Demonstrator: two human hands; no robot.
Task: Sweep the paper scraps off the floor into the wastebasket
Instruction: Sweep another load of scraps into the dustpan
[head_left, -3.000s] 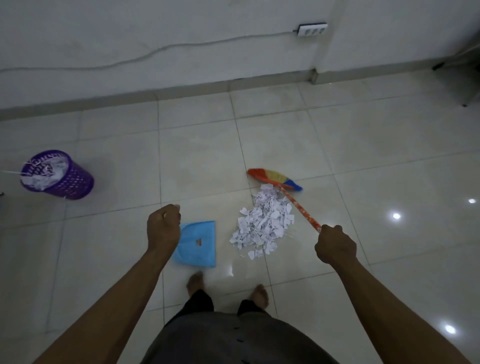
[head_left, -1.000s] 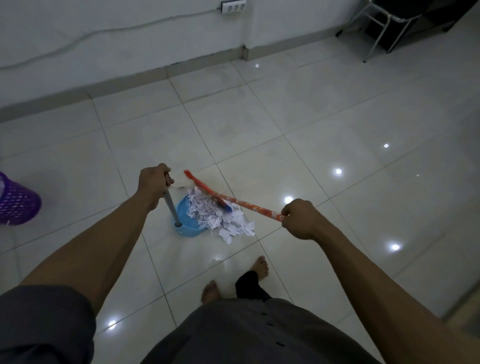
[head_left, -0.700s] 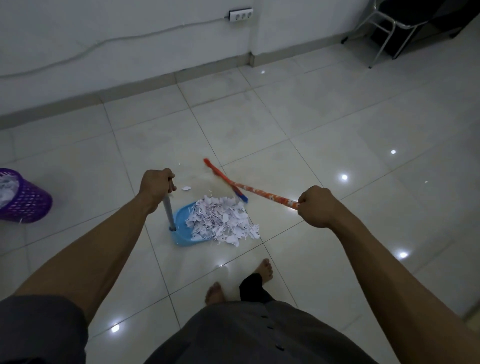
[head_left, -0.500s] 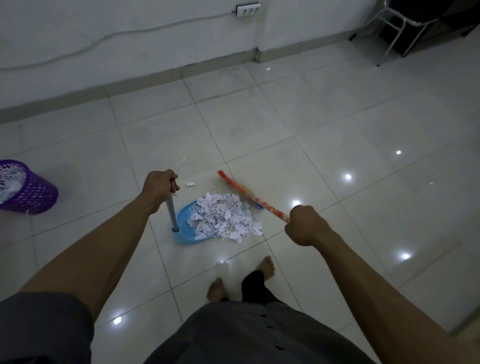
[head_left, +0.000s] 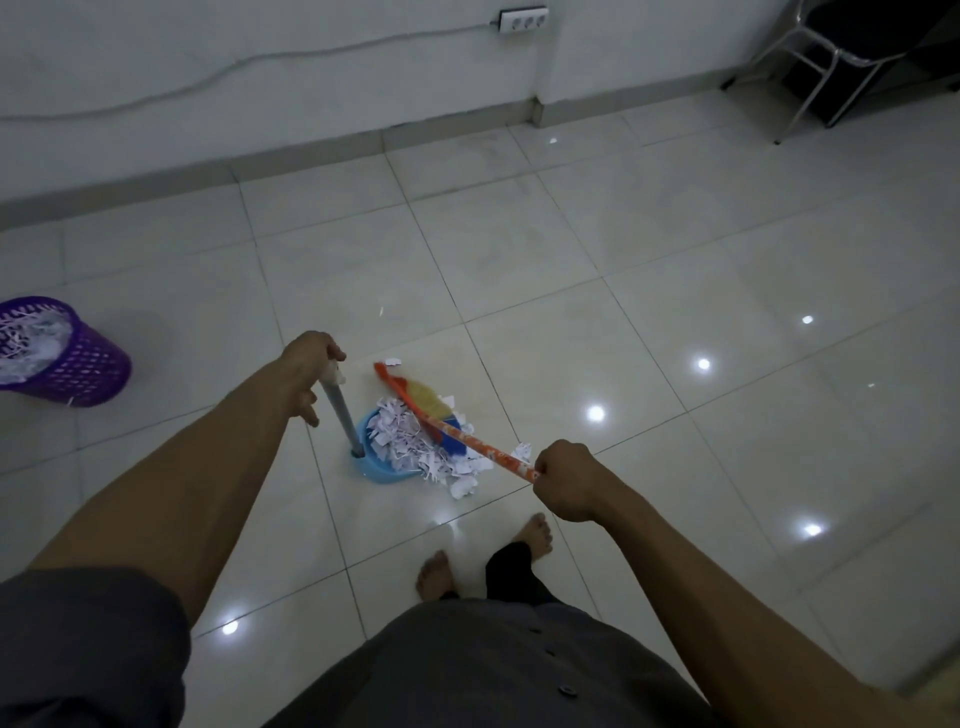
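Observation:
A heap of white paper scraps (head_left: 415, 441) lies partly inside a blue dustpan (head_left: 382, 470) on the tiled floor, with some scraps spilling off its right edge. My left hand (head_left: 311, 371) grips the top of the dustpan's grey upright handle (head_left: 343, 415). My right hand (head_left: 566, 480) grips the orange patterned handle of a broom (head_left: 467, 441), whose multicoloured bristle head (head_left: 428, 402) lies over the heap. One scrap (head_left: 393, 361) sits just beyond the broom head. The purple wastebasket (head_left: 67, 358) stands at far left with paper in it.
A white wall with a grey skirting runs along the back, carrying a power strip (head_left: 522, 20) and a cable. Metal chair legs (head_left: 810, 67) stand at the top right. My bare feet (head_left: 488, 556) are just below the dustpan.
The broom head has swept left onto the heap, pushing scraps deeper into the dustpan. My right hand has moved right and down. The view has shifted, bringing the wastebasket further into frame.

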